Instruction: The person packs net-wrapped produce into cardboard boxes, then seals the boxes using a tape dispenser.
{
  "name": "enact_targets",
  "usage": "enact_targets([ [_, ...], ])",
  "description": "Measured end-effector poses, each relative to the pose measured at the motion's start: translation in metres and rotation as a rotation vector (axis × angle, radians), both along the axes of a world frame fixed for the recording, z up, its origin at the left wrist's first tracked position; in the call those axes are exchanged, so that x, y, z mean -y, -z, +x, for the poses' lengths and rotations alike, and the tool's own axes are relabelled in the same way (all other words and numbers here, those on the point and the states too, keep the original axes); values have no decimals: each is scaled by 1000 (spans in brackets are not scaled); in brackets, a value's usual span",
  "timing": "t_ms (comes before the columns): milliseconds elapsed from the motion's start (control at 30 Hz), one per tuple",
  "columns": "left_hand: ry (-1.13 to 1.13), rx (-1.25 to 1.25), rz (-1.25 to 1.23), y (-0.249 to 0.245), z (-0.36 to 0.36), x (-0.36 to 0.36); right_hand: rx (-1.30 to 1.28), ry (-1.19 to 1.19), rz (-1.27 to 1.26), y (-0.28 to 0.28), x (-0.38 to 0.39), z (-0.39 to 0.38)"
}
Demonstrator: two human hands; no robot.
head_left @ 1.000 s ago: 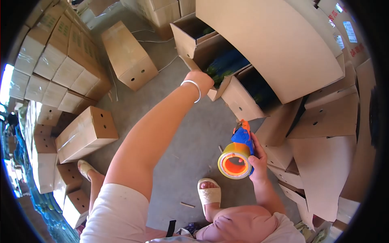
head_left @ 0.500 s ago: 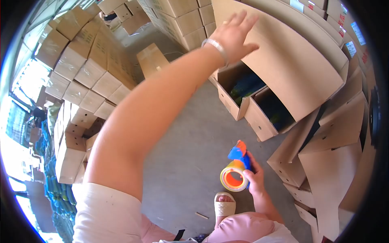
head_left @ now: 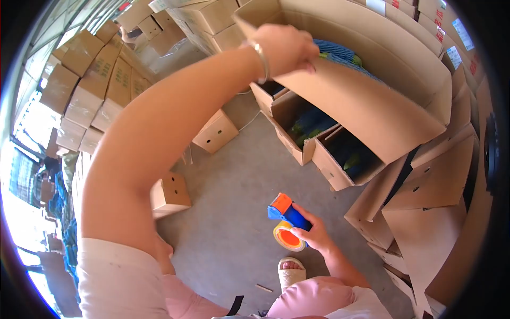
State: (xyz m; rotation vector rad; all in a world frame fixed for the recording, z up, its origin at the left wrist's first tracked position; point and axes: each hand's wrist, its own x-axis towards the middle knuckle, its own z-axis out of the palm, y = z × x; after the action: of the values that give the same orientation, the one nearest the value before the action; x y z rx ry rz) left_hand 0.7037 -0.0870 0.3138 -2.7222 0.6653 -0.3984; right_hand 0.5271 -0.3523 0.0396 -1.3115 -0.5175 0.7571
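My left hand [head_left: 284, 50] is closed on the upper edge of a long cardboard flap [head_left: 366, 106], which tilts down over the near side of a large open carton. Inside that carton, dark blue-green wrapped contents [head_left: 340, 53] show behind the flap. My right hand [head_left: 314, 229] grips a tape dispenser [head_left: 295, 217], blue with an orange head, carrying a roll of yellow tape [head_left: 289, 237]. Below the flap stand smaller open boxes [head_left: 333, 167] with dark contents and bits of green inside.
Stacked closed cartons [head_left: 101, 80] rise at the left, with more at the top. A small box [head_left: 217, 132] stands on the grey floor [head_left: 228, 196]. Open cartons [head_left: 425, 186] crowd the right side. My sandalled foot [head_left: 291, 272] is below the dispenser.
My left hand has gone from spread to closed on the flap and moved left and down. The flap has opened toward me, exposing the contents. The dispenser has shifted left and turned.
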Motion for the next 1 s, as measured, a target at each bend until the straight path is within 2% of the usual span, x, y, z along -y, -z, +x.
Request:
enact_targets([
  [67,145,63,-33,11,-42,5,290,-53,-118,-9,3,4],
  [133,248,117,-105,8,-90,16,390,-52,-108,-25,1,5],
  [167,264,133,-144,6,-116,19,574,-53,-138,-35,2,6],
  [233,209,116,-220,-4,-178,22,941,-41,-109,-57,-4,6],
  [300,62,53,-291,-17,-251,30,1111,-126,-11,-81,-11,-10],
  [367,-95,0,-443,-25,-322,36,1137,-311,114,-103,-18,-41],
  [400,-196,12,-429,-26,-353,39,1111,-406,156,-101,-18,-60],
  [500,-272,-71,-507,-12,-422,41,985,-697,227,-88,-25,-118],
  [567,-394,-99,-486,5,-460,40,938,-832,168,-84,-31,-146],
  [667,-466,-161,-241,52,-481,40,977,-944,55,-71,-37,-161],
  [700,-492,-192,-233,68,-496,36,1028,-979,50,-74,-52,-175],
  [767,-532,-306,-243,85,-505,54,988,-1056,-50,-67,-57,-180],
  [867,-573,-324,-329,121,-531,62,920,-1235,-206,-66,-67,-184],
  [900,-597,-318,-379,141,-544,61,913,-1244,-201,-70,-73,-185],
  [967,-650,-335,-441,175,-568,61,789,-1289,-357,-90,-76,-174],
  [1000,-706,-410,-528,187,-585,62,791,-1297,-357,-99,-76,-164],
])
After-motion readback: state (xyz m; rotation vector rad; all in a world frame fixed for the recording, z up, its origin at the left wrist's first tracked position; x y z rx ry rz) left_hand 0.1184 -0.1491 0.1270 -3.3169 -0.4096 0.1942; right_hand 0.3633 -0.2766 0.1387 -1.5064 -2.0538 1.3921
